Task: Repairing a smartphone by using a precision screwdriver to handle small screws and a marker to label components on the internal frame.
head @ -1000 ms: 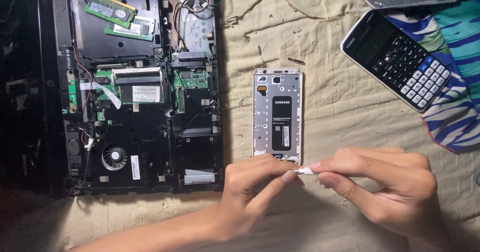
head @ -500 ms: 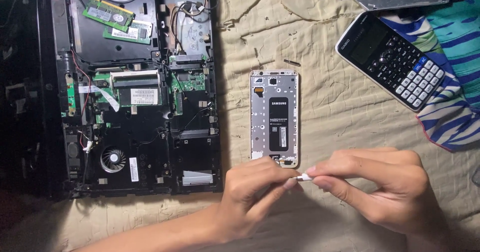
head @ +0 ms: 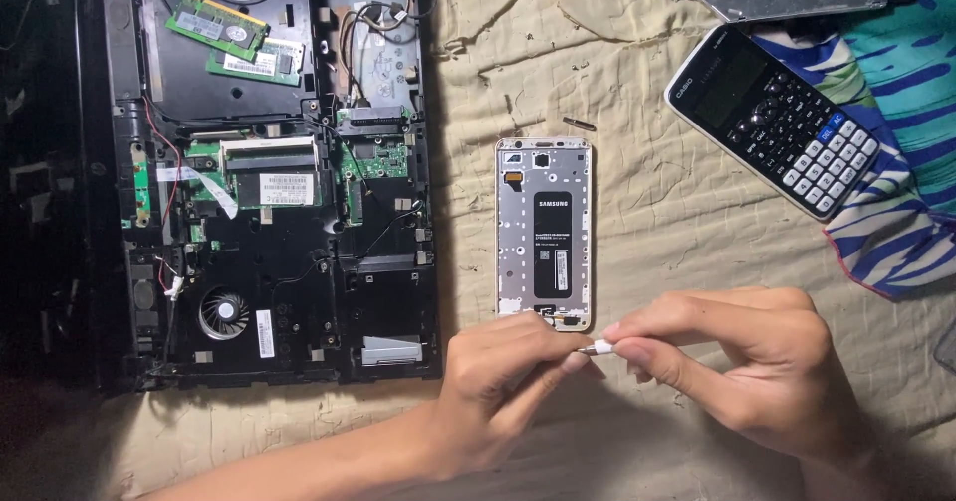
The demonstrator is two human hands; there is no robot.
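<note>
Hands meet just below opened gold-framed smartphone [head: 544,232], its long axis running away from them. Left hand [head: 503,386] and right hand [head: 737,362] pinch small white part [head: 601,347] between fingertips.

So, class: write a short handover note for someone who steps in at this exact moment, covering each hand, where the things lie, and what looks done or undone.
Left hand: fingertips pinch one end of the small white part.
Right hand: pinches its other end.
Opened phone: back cover off, flat on the beige cloth, just above the hands.
Opened laptop: left of it, insides bare.
Calculator: upper right, untouched.
Done: both devices opened.
Left: the part is in the fingers, not fitted to anything.
</note>
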